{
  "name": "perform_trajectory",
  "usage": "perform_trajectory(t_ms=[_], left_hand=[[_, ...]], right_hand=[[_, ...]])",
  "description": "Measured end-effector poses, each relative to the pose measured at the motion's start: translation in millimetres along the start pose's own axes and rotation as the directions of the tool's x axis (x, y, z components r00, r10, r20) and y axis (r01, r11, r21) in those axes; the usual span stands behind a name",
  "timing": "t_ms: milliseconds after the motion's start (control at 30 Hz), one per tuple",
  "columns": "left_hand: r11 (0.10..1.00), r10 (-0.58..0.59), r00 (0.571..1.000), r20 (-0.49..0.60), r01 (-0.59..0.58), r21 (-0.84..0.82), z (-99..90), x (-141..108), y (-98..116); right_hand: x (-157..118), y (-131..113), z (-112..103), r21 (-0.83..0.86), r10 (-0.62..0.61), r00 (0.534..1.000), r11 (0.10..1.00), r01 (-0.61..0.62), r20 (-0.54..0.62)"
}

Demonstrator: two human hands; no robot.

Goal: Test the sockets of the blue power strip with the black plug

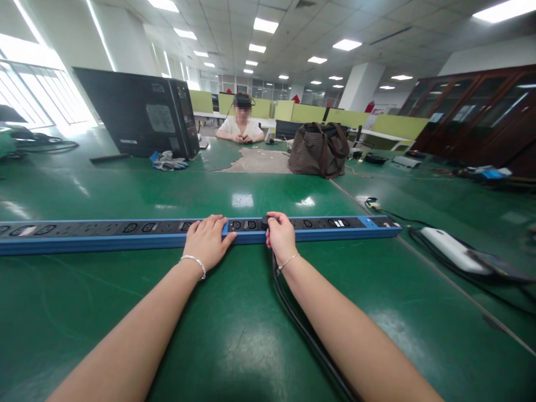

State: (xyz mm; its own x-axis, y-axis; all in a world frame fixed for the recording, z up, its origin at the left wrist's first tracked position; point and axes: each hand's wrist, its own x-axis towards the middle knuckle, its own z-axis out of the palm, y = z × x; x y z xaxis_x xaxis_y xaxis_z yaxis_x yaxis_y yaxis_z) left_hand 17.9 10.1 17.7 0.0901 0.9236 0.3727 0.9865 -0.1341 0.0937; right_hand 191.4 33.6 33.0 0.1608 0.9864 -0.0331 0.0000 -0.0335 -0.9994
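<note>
A long blue power strip [335,235] with black sockets lies across the green table in front of me. My left hand [208,243] rests on top of it, fingers stretched out flat over the strip and its near edge. To the right, my right hand [281,237] is closed around a black power plug [265,221], which sits at the strip's socket face. Whether the plug is fully inserted cannot be made out. From the plug a thick black cable [293,315] hangs down and runs toward me under my right forearm.
A black computer case [146,117] stands at the far left, with work gloves [167,161] before it. Behind the strip is a brown bag [318,149]. A person [240,125] sits at the far side. A white device [454,251] and cables lie to the right.
</note>
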Motion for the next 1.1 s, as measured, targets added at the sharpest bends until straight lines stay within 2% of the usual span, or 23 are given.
perform_trajectory(t_ms=[100, 267, 467, 900, 1100], left_hand=[[1.0, 0.001, 1.0, -0.005, -0.001, -0.005, -0.1, -0.1, 0.1], [1.0, 0.002, 1.0, -0.01, -0.002, -0.002, -0.7, -0.4, 0.9], [1.0, -0.008, 1.0, 0.017, 0.008, -0.01, -1.4, 0.1, 1.1], [1.0, -0.016, 1.0, 0.006, 0.016, 0.002, -0.9, -1.4, 3.1], [1.0, -0.013, 1.0, -0.005, 0.013, 0.001, -0.6, -2.0, 2.8]], right_hand=[[-0.5, -3.1, -1.8, -0.04, 0.001, 0.999, 0.999, -0.003, -0.05], [3.3, -13.6, -11.7, -0.141, 0.064, 0.991, 0.989, -0.047, 0.118], [8.3, -22.0, -16.6, -0.192, 0.154, 0.974, 0.974, -0.122, 0.166], [22.7, -26.3, -18.9, -0.237, 0.227, 0.951, 0.956, -0.176, 0.211], [15.1, -19.7, -15.2, -0.223, 0.167, 0.974, 0.966, -0.13, 0.155]])
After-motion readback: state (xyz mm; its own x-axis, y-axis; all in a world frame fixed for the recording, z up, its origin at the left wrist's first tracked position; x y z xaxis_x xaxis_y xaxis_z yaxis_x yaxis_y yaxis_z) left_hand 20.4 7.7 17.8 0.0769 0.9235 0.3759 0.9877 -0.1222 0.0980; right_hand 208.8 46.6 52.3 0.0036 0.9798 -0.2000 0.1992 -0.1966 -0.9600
